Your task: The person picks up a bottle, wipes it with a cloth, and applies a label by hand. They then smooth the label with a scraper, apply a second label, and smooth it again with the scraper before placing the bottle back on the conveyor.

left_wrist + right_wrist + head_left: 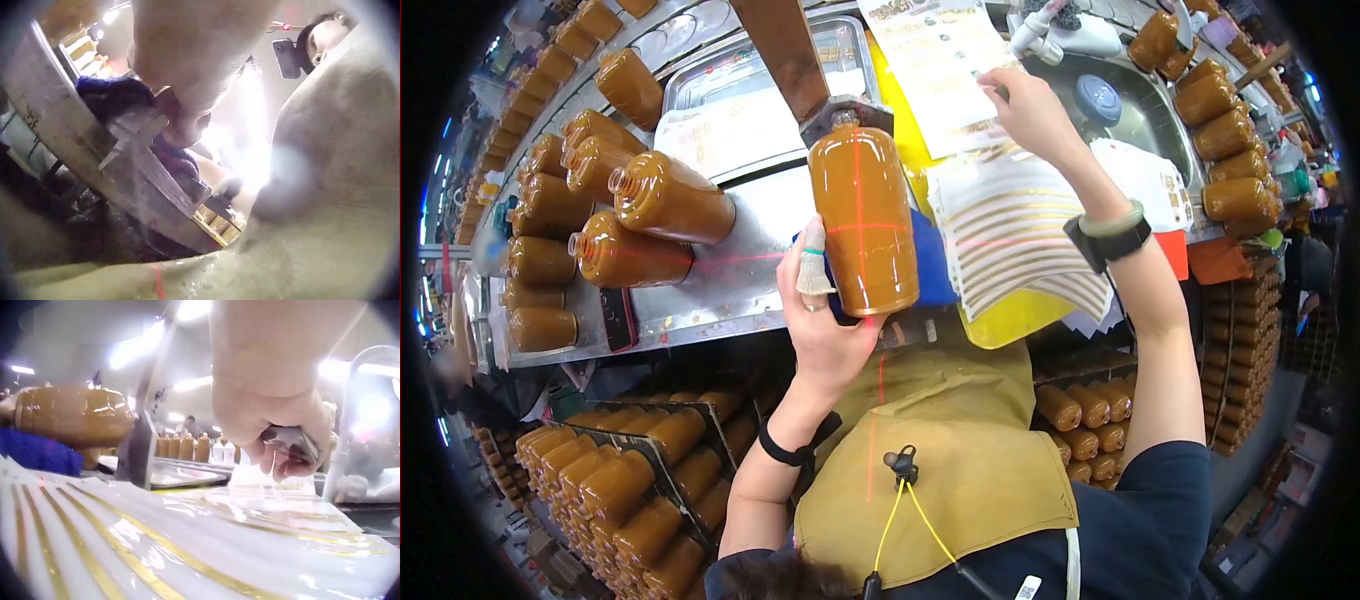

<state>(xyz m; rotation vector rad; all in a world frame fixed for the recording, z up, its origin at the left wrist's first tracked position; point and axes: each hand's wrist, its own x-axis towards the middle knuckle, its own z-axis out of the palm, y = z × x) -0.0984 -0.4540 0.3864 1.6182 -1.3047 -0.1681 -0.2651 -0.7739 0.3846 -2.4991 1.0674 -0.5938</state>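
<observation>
A glossy brown bottle (862, 220) lies over a blue cloth (933, 260), its neck at a metal bracket (845, 115) on a wooden post. My left hand (830, 335) grips its near end, fingers along the left side and thumb at the base. A white cloth sleeve with a teal band covers one finger. To the right, my right hand (1030, 110) reaches over a white printed sheet (935, 75), fingers bent, fingertips right at its edge. A dark, shiny patch shows among those fingers in the right wrist view; I cannot tell whether they hold anything.
Gold-striped white sheets (1010, 230) lie fanned on a yellow board (1020, 318). Several brown bottles (670, 197) stand left on the metal table beside a phone (618, 318). A metal tray (770, 70) sits behind; a basin (1150, 115) is at right. Stacked bottles (615, 490) fill racks below.
</observation>
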